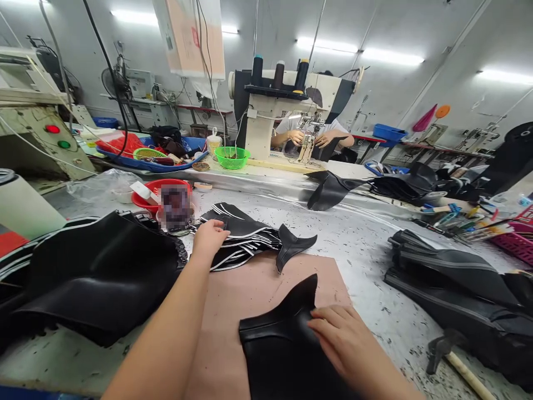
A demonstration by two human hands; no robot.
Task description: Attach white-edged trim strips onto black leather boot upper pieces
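My left hand (pixel 209 236) reaches forward and rests on a fanned stack of black leather pieces with white edging (pixel 245 239), its fingers curled over the top piece. Nearer to me, my right hand (pixel 339 339) lies flat with fingers stretched out on a single black leather piece (pixel 278 344). That piece sits on a brown work mat (pixel 258 294) in front of me.
A large pile of black leather (pixel 100 278) lies at my left, more black pieces (pixel 458 289) at my right, with a hammer (pixel 453 355) near the right edge. A red dish (pixel 145 197) and green bowl (pixel 232 157) stand further back. Another person's hands (pixel 310 137) work at a sewing machine (pixel 283 111).
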